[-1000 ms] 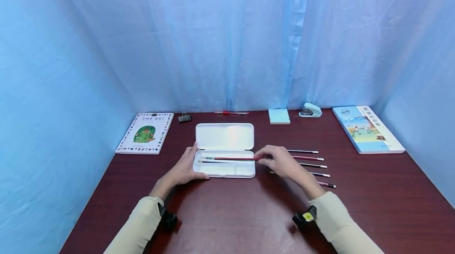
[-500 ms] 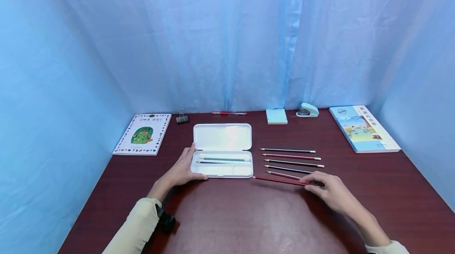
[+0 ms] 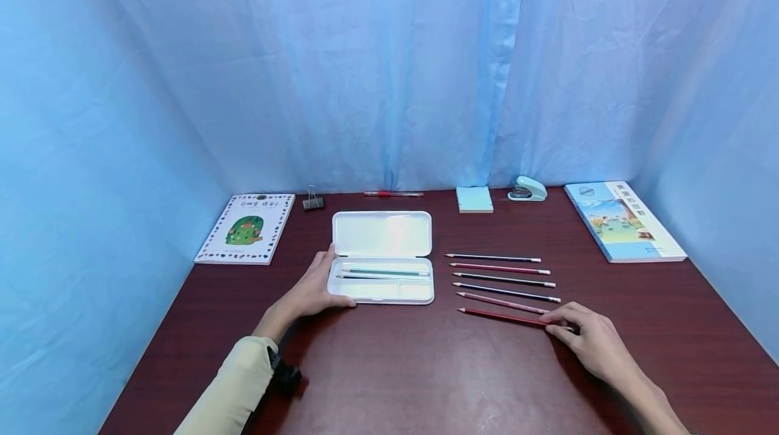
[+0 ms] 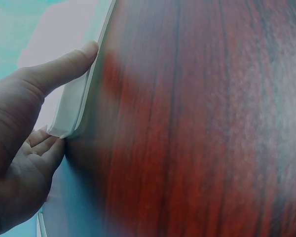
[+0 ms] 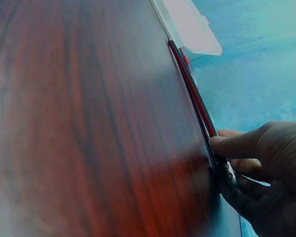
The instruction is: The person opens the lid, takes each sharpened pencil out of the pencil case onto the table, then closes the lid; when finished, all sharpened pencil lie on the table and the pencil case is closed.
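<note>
A white pencil case (image 3: pixel 365 293) lies with its lid raised, dark and green pencils (image 3: pixel 383 273) in its long compartment. My left hand (image 3: pixel 310 289) grips the case's left end, thumb along the front edge and fingers at the side. In the left wrist view, the thumb (image 4: pixel 64 66) lies against the case wall (image 4: pixel 71 106). On the right, my right hand (image 3: pixel 587 337) pinches a red pencil (image 3: pixel 502 316) near its back end, its point facing left. This pencil is nearest to me in a row of several pencils (image 3: pixel 505 279).
Along the back are a white book (image 3: pixel 252 229), a black binder clip (image 3: pixel 313 203), a red pen (image 3: pixel 393 193), a pale blue notepad (image 3: pixel 474 199) and a light blue stapler (image 3: pixel 527 189). A blue and white book (image 3: pixel 623 222) lies at right. Blue curtains (image 3: pixel 389 70) enclose the table.
My right hand has carried the red pencil from over the case rightward to the near end of the pencil row. My left hand has stayed on the case.
</note>
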### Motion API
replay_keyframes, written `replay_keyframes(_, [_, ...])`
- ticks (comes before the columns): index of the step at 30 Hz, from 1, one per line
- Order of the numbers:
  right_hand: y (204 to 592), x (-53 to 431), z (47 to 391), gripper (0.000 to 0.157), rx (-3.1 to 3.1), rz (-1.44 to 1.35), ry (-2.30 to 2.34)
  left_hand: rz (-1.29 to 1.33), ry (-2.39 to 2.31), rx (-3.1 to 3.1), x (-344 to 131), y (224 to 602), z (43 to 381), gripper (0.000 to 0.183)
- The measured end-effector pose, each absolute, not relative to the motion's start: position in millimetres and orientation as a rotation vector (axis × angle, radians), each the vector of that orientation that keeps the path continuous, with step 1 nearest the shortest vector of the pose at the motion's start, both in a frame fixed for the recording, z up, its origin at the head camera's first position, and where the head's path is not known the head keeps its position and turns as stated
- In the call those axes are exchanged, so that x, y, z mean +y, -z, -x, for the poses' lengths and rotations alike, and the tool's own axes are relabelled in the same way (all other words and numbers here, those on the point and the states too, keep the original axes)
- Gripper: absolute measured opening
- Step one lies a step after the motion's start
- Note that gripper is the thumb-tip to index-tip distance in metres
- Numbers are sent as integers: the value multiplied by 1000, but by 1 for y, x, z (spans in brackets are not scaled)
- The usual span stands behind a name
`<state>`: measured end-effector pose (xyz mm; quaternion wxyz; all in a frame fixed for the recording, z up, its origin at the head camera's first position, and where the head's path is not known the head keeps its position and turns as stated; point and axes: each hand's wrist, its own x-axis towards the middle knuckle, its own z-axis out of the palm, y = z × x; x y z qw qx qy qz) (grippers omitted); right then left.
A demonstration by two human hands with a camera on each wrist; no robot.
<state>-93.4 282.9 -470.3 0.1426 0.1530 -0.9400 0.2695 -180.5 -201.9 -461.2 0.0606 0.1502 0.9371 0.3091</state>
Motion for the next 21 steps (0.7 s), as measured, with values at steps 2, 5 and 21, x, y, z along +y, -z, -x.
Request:
replay_keyframes(2, [470,283,93,24,-2698,-438,-769,-450,-936,2833,-202,462,180,126])
replay_keyframes(5, [471,283,94,25,-2692,-445,-750,-443,-941,2828,-202,462,181,126])
replay_keyframes(21, [450,260,103,19,-2733,-495,-613,-413,-936,2828,-201,463,181,126])
